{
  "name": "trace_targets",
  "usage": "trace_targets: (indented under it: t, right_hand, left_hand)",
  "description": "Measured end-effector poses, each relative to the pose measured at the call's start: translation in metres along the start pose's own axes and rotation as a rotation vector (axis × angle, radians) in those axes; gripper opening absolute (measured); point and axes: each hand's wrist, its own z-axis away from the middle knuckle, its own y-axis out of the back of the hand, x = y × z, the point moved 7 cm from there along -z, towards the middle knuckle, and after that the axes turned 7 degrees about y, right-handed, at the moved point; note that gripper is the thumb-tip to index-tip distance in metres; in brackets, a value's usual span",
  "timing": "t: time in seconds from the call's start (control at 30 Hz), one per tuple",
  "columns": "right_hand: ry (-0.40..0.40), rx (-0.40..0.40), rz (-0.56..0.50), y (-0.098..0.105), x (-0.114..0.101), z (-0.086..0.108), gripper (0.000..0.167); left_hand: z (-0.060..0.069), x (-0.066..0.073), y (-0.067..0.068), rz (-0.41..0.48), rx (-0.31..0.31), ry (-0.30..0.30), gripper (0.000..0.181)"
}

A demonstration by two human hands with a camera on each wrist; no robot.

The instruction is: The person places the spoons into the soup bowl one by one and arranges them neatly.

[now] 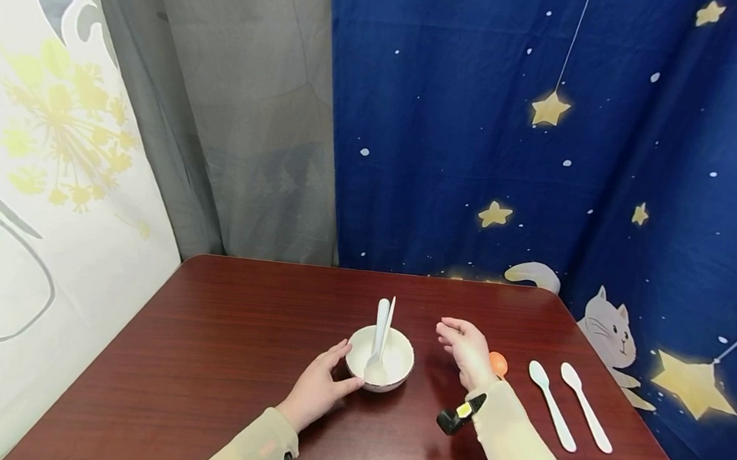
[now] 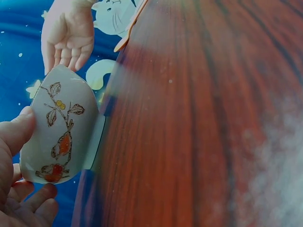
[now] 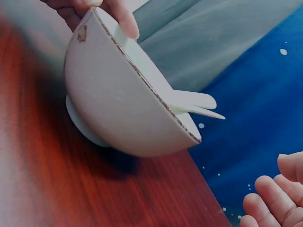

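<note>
A white bowl (image 1: 400, 362) stands on the table, a brown line along its rim and a leaf-and-fruit pattern on its outer side (image 2: 59, 127). Two white spoons (image 1: 381, 325) lean in it, handles rising over the far rim. My left hand (image 1: 319, 387) holds the bowl's left edge, one digit over the rim in the right wrist view. To the bowl's right, my right hand (image 1: 468, 353) is held apart from it, fingers loosely bent around nothing. Beside the right wrist lies an orange spoon (image 1: 497, 364), its handle hidden by the arm.
Two more pale spoons lie at the table's right, one (image 1: 552, 407) left of the other (image 1: 587, 408). The dark red wooden table (image 1: 258, 308) ends at a far edge against a grey curtain (image 1: 252, 141) and a blue star-patterned curtain (image 1: 439, 156).
</note>
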Motion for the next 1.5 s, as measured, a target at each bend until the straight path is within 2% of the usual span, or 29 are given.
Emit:
trace_targets:
  t: [0.17, 0.37, 0.6, 0.7, 0.93, 1.2, 1.3, 1.5]
  right_hand:
    - [-0.020, 0.031, 0.027, 0.019, 0.001, 0.014, 0.039]
    - [-0.026, 0.108, 0.064, 0.044, 0.004, 0.034, 0.040]
    - [0.001, 0.181, 0.240, 0.073, 0.006, 0.053, 0.043]
    - [0.013, 0.217, 0.282, 0.085, 0.007, 0.059, 0.041]
    - [0.015, 0.349, 0.440, 0.111, 0.018, 0.070, 0.039]
    - [-0.004, 0.377, 0.539, 0.118, 0.033, 0.075, 0.041]
    - [-0.035, 0.396, 0.562, 0.120, 0.039, 0.079, 0.040]
    - [-0.105, 0.423, 0.687, 0.124, 0.049, 0.085, 0.035]
  left_hand:
    - [0.001, 0.001, -0.001, 0.000, -0.007, 0.005, 0.072]
    - [0.002, 0.000, -0.001, 0.008, -0.011, 0.019, 0.072]
    - [0.001, 0.001, 0.000, 0.016, -0.013, 0.026, 0.071]
    - [0.000, 0.000, 0.000, 0.018, -0.012, 0.032, 0.071]
    - [-0.002, -0.001, -0.001, 0.027, -0.018, 0.022, 0.072]
    - [-0.002, -0.004, 0.000, 0.016, -0.014, 0.039, 0.072]
    - [-0.002, -0.004, 0.000, 0.014, -0.015, 0.040, 0.072]
    - [-0.002, -0.003, 0.000, 0.013, -0.019, 0.047, 0.072]
